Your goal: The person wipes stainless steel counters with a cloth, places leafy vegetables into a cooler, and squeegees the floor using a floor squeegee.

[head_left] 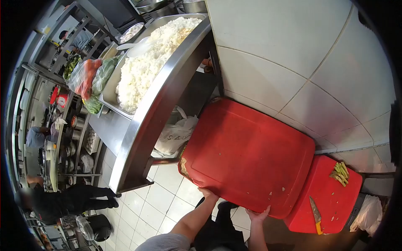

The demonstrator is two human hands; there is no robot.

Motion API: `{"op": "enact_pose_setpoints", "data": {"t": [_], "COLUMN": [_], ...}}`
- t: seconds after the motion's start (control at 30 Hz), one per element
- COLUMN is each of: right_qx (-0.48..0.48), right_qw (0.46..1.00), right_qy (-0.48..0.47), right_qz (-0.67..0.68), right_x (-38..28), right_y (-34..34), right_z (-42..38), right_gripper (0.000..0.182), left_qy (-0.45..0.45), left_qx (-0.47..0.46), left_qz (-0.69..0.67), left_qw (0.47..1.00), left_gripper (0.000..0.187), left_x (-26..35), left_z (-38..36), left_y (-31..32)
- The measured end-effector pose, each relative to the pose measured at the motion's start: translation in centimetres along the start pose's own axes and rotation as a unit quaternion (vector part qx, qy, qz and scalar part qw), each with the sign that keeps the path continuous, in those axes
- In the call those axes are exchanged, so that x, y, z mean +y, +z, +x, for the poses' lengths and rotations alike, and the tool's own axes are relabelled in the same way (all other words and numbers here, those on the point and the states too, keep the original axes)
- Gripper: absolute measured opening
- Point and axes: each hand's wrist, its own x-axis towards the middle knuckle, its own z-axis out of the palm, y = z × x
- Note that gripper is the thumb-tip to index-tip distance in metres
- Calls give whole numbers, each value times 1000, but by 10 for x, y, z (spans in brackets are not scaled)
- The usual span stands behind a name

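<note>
A large red plastic lid (247, 154) lies in front of me against the tiled wall, with small scraps near its close edge. My left hand (208, 193) grips that edge by its left corner; some of its fingers are hidden. Farther right along the same edge, my right hand (258, 213) has its fingers closed on the rim. Beside this lid sits a smaller red lid (307, 213), which carries a knife (315, 215) with a yellow handle and a small pile of cut green stalks (340, 174).
A steel table (167, 71) at the left holds a tray of cooked rice (142, 79) with a white scoop, beside bagged vegetables (86, 77). Under it is a white plastic bag (173, 136). A person in black (63, 201) stands near a black bin (100, 228). Another bag (368, 215) is at right.
</note>
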Motion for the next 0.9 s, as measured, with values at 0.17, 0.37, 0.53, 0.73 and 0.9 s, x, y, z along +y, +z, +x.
{"op": "enact_pose_setpoints", "data": {"t": [0.17,0.37,0.53,0.73,0.9], "right_qx": [17,-126,-218,-312,-381], "right_qw": [999,986,963,932,901], "right_qy": [28,-8,-30,-77,-114], "right_qz": [-1,-111,-155,-167,-172], "right_x": [-20,-36,-62,-82,-109], "right_y": [-1,9,12,62,118], "right_z": [-62,-128,-146,-196,-227], "right_gripper": [75,36,31,30,34], "left_qy": [-64,-108,-117,-133,-154], "left_qx": [-30,-22,-36,-152,-289], "left_qz": [0,103,118,121,120], "left_qw": [997,988,985,972,937], "left_gripper": [77,62,49,46,64], "left_x": [32,65,76,92,106], "left_z": [-96,-164,-209,-263,-287], "left_y": [69,102,136,191,241]}}
